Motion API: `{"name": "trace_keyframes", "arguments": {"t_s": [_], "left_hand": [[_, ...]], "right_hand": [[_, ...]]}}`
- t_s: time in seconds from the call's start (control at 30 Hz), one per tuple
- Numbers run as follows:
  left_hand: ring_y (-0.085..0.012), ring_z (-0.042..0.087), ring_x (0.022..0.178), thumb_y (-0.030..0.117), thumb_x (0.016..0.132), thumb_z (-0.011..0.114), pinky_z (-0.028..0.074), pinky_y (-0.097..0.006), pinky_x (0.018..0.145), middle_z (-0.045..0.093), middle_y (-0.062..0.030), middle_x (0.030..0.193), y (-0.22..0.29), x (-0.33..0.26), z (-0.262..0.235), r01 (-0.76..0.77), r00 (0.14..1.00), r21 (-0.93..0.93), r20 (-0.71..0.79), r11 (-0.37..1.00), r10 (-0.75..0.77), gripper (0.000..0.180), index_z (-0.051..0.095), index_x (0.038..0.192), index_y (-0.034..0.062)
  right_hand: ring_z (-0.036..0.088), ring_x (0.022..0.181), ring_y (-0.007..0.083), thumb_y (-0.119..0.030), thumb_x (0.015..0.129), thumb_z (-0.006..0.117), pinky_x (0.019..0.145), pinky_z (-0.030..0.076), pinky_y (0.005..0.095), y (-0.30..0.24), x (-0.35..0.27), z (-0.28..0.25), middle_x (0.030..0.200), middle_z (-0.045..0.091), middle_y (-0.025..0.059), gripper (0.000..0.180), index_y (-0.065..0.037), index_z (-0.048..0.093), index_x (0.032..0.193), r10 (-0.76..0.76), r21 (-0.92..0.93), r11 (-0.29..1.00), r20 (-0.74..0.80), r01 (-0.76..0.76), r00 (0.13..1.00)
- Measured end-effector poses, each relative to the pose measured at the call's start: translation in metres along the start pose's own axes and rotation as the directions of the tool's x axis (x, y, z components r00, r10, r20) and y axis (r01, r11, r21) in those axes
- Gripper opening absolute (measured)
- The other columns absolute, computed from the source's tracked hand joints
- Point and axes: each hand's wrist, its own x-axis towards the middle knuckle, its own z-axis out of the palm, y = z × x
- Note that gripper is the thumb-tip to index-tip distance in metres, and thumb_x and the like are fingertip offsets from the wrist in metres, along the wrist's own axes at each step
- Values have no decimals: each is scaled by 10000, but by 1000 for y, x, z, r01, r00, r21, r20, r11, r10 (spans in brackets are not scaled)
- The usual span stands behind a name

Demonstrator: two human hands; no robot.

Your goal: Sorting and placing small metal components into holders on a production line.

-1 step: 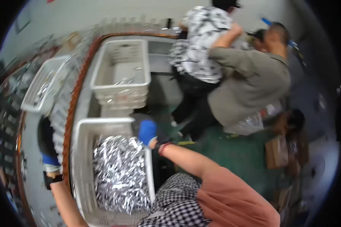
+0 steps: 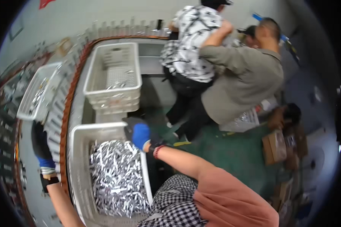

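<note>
My right hand (image 2: 140, 135), in a blue and dark grey glove, is at the far right corner of a white plastic crate (image 2: 149, 181). Its dark fingers blur against the rim, so their grip does not show clearly. Many small shiny silver metal pieces (image 2: 117, 178) fill that crate. My left hand (image 2: 43, 147) wears a dark glove with a blue cuff. It reaches forward on the left, beside a line of upright metal strips (image 2: 56, 130) along a brown chain-like track (image 2: 65, 125). Its fingers merge into one dark shape.
Beyond the full crate stand stacked white crates (image 2: 111, 100), with a few silver pieces in the top one. Another white crate (image 2: 26, 109) is at far left. Two people, one in a patterned shirt (image 2: 197, 41), one in a grey-green shirt (image 2: 246, 83), stand ahead right. Cardboard boxes (image 2: 274, 145) sit at right.
The whole view has shifted, so the crates, people and both my hands appear slightly further left, most of them lower. Both hands keep about the same places beside the crate and the track.
</note>
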Motion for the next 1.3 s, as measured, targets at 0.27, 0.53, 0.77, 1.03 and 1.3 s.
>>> {"name": "trace_keyframes", "arguments": {"t_s": [0.27, 0.53, 0.77, 1.03, 1.3], "left_hand": [[-243, 479, 1455, 220, 1108, 487, 354, -378, 1211, 497, -127, 1595, -93, 159, -15, -236, 920, 451, -182, 861, 348, 501, 482, 1554, -8], [-209, 694, 873, 516, 1058, 561, 565, -351, 847, 743, -90, 1002, -81, 170, 13, 464, 865, -220, -96, 858, -492, 521, 731, 1214, 48], [-169, 687, 868, 213, 1076, 599, 569, -335, 792, 737, -63, 1000, 64, 3, 132, 484, 860, 213, 65, 849, -507, 243, 720, 1171, 24], [-236, 742, 979, 354, 1055, 629, 570, -381, 868, 786, -162, 1103, 106, -62, 207, 212, 804, 612, 334, 762, -492, 389, 756, 1211, 20], [-199, 684, 1166, 178, 1097, 471, 500, -334, 1076, 723, -105, 1272, 90, -4, 146, 340, 936, 101, 61, 935, -346, 358, 644, 1372, 28]], "right_hand": [[655, 925, 433, -79, 855, 689, 818, 519, 534, 15, 11, -26, 994, 699, 213, 333, -30, 711, 1184, 70, 33, 997, -13, -70, 997], [642, 889, 420, -71, 854, 684, 783, 506, 540, 24, 31, -50, 957, 680, 191, 317, -25, 699, 1167, 120, 21, 993, 20, -120, 993], [617, 795, 344, -158, 859, 659, 731, 491, 468, 86, 13, -44, 817, 621, 140, 50, -115, 660, 884, -9, -258, 962, 290, 87, 957], [701, 946, 422, -148, 909, 668, 869, 566, 483, 25, 68, -56, 1052, 737, 223, 302, -31, 727, 1181, -39, -25, 999, 97, 41, 995], [699, 1017, 438, -240, 918, 713, 895, 554, 483, 39, 78, -66, 1083, 734, 253, 350, -7, 721, 1179, 51, 5, 998, 424, -59, 904]]}}
